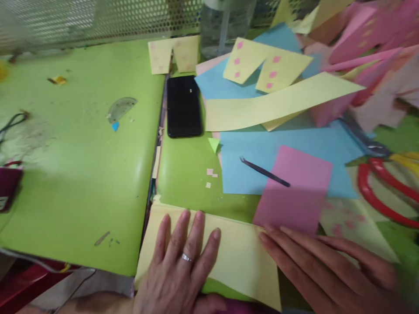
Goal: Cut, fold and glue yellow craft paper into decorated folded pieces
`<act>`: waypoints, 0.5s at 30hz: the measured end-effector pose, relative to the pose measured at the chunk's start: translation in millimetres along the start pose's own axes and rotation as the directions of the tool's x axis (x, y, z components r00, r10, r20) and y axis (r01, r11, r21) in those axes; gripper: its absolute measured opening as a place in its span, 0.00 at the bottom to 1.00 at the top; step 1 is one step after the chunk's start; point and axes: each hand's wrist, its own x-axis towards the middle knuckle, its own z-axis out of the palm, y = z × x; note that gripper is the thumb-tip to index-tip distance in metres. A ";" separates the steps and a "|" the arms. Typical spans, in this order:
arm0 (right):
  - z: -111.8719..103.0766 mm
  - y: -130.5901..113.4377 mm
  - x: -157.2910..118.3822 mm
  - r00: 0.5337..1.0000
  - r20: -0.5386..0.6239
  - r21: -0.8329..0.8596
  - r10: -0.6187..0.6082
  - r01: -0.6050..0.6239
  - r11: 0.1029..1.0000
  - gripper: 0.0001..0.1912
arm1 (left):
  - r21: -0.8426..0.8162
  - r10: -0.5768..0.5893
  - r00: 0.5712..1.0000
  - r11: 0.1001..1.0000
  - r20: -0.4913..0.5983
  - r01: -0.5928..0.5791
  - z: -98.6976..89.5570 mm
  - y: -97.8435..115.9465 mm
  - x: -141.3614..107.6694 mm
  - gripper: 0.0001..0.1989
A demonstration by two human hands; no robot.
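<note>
Left hand [178,261]'s flat with fingers spread on the yellow paper [242,257], near side of the surface [185,179]. Right hand [321,270]'s straight-fingered, tips by the paper's far right corner, gripping nothing I can see. I'd press evenly with the left and smooth toward that corner, edges lined up. Mind the pink paper [301,205] and tweezers [265,172] just beyond.
</note>
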 end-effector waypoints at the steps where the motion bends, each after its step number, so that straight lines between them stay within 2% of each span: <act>1: -2.7 -1.2 0.2 0.999 0.018 -0.016 0.027 -0.027 1.000 0.21 | -0.010 0.009 1.000 1.000 -0.016 -0.009 0.6 -0.2 -0.1 0.51; 5: -7.1 -9.0 -0.7 0.986 0.032 -0.013 0.161 -0.161 0.987 0.21 | -0.015 0.023 0.999 1.000 -0.043 -0.023 1.9 -1.6 -1.0 0.48; 9: -8.3 -10.9 3.1 0.985 -0.003 -0.007 0.174 -0.175 0.985 0.19 | -0.004 0.010 1.000 1.000 0.001 -0.010 2.9 -1.5 -3.6 0.47; 15: -8.1 -5.9 4.7 0.975 -0.008 0.064 0.224 -0.223 0.973 0.16 | -0.043 0.000 1.000 0.999 -0.005 0.000 5.3 0.0 -7.5 0.41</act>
